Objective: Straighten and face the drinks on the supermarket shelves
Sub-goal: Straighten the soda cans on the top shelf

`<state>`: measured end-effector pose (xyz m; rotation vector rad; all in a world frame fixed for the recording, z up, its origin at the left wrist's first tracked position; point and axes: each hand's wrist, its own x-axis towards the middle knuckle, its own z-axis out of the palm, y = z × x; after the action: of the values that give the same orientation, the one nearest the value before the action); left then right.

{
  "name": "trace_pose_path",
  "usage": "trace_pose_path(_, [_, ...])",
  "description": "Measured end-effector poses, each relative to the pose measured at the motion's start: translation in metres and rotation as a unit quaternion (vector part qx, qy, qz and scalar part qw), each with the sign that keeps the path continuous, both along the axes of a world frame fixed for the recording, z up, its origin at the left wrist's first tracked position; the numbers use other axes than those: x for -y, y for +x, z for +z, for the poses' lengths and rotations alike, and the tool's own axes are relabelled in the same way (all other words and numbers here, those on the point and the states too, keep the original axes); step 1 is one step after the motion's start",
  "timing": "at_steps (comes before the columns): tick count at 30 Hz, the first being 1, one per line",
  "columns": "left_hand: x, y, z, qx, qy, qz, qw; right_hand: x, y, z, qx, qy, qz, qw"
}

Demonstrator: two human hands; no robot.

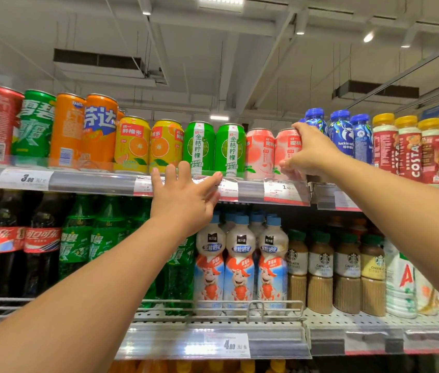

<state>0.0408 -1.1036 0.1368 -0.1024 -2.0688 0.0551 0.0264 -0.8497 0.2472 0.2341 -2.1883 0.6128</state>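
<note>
Right hand [311, 154] is wrapping around the right-most pink peach can [288, 149] on the top shelf [92, 181], thumb low at its base and fingers curling over the rim, clamped on it, probably to twist the label square to the aisle. Its neighbour, the other pink can [259, 154], is showing its print turned slightly off-centre, so that pair looks like the job in hand. Left hand [186, 195] is reaching up with fingers spread apart, holding nothing, tips brushing the price rail just under the green kumquat-lemon cans [214, 148]; likely lining up to steady or nudge that row next. Blue coffee bottles [343, 134] are standing just beside the gripped can, so clearance there is tight.
</note>
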Motion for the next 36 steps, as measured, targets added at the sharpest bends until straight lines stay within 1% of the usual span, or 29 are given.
trace_pose_path(4, [0.000, 0.000, 0.000, -0.002, 0.000, 0.000, 1.000, -0.002, 0.002, 0.001, -0.002, 0.019, -0.004, 1.000])
trace_pose_path(14, [0.001, -0.002, -0.001, -0.010, -0.006, 0.002, 1.000, 0.001, -0.001, -0.010, -0.002, 0.020, -0.007, 1.000])
trace_pose_path(17, [0.002, -0.002, -0.001, -0.005, -0.010, 0.008, 1.000, 0.002, 0.000, -0.022, -0.005, -0.010, 0.009, 1.000])
trace_pose_path(19, [0.002, -0.001, 0.000, 0.002, -0.011, 0.008, 1.000, 0.005, 0.005, -0.039, -0.035, -0.046, 0.002, 0.998])
trace_pose_path(20, [0.002, -0.001, 0.000, 0.007, -0.011, 0.007, 1.000, 0.008, 0.008, -0.051, -0.061, -0.044, -0.008, 0.997])
trace_pose_path(21, [0.002, 0.000, 0.000, 0.009, -0.011, 0.007, 1.000, 0.012, 0.012, -0.064, -0.089, -0.020, -0.016, 0.996])
trace_pose_path(22, [0.002, 0.001, 0.000, 0.011, -0.011, 0.007, 1.000, 0.017, 0.015, -0.078, -0.117, 0.024, -0.019, 0.993])
trace_pose_path(24, [0.001, 0.003, 0.001, 0.016, -0.011, 0.010, 1.000, 0.028, 0.019, -0.102, -0.161, 0.136, -0.010, 0.978])
trace_pose_path(26, [0.000, 0.005, 0.002, 0.024, -0.007, 0.013, 1.000, 0.035, 0.017, -0.116, -0.153, 0.201, 0.000, 0.968])
trace_pose_path(28, [0.000, 0.009, 0.002, 0.027, -0.010, 0.010, 1.000, 0.037, 0.012, -0.123, -0.130, 0.211, 0.002, 0.969])
trace_pose_path(30, [0.007, 0.014, 0.001, 0.040, -0.035, -0.003, 0.999, 0.037, 0.008, -0.126, -0.126, 0.209, 0.002, 0.970])
trace_pose_path(33, [0.030, 0.027, 0.001, 0.090, -0.064, -0.023, 0.994, 0.038, 0.004, -0.127, -0.132, 0.205, -0.004, 0.970])
trace_pose_path(36, [0.060, 0.049, -0.003, 0.102, -0.094, -0.005, 0.990, 0.042, 0.005, -0.128, -0.125, 0.193, -0.014, 0.973])
